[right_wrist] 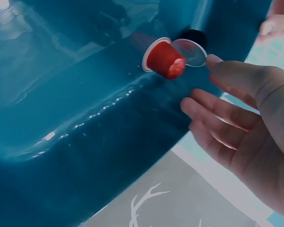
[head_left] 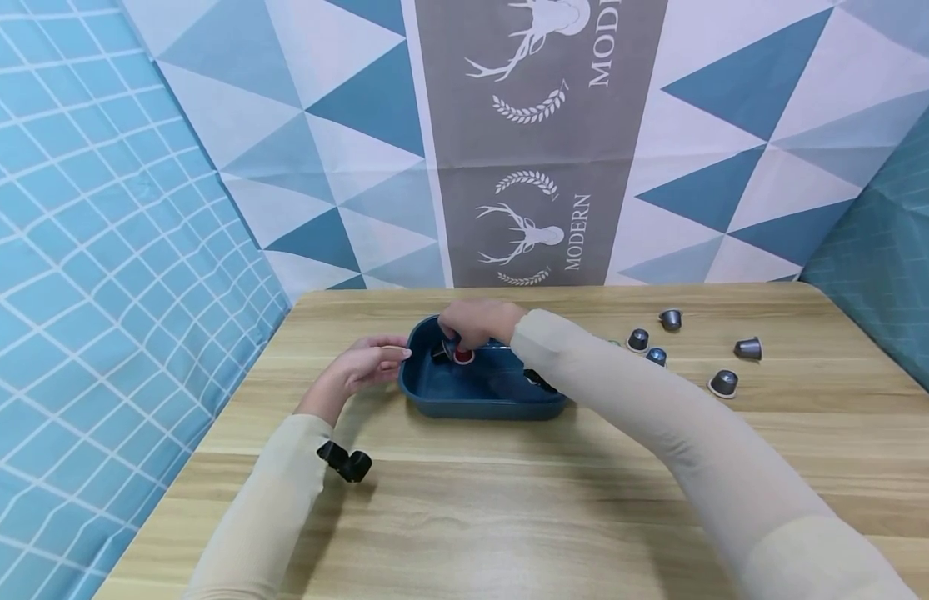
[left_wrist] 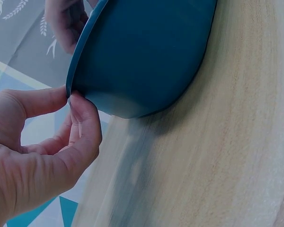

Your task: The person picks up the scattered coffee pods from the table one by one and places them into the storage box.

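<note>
A dark blue plastic bin (head_left: 482, 409) stands on the wooden table. At its left end my left hand (head_left: 370, 364) pinches the rim between thumb and forefinger, plain in the left wrist view (left_wrist: 52, 142). My right hand (head_left: 475, 323) reaches into the bin's back left corner. Its fingertips pinch the edge of a coffee capsule (right_wrist: 191, 52) whose round lid faces the right wrist camera; the fingers partly hide it in the head view. Beside it in the bin lie a red coffee capsule (right_wrist: 165, 59) and a black one (head_left: 439, 354).
On the table (head_left: 464, 517) right of the bin, several dark coffee capsules lie scattered, among them a grey one (head_left: 724, 382), another on its side (head_left: 748, 348) and a blue one (head_left: 656, 356). Patterned cloth (head_left: 359, 125) hangs behind the table. My right sleeve (head_left: 621, 392) crosses the bin's right end.
</note>
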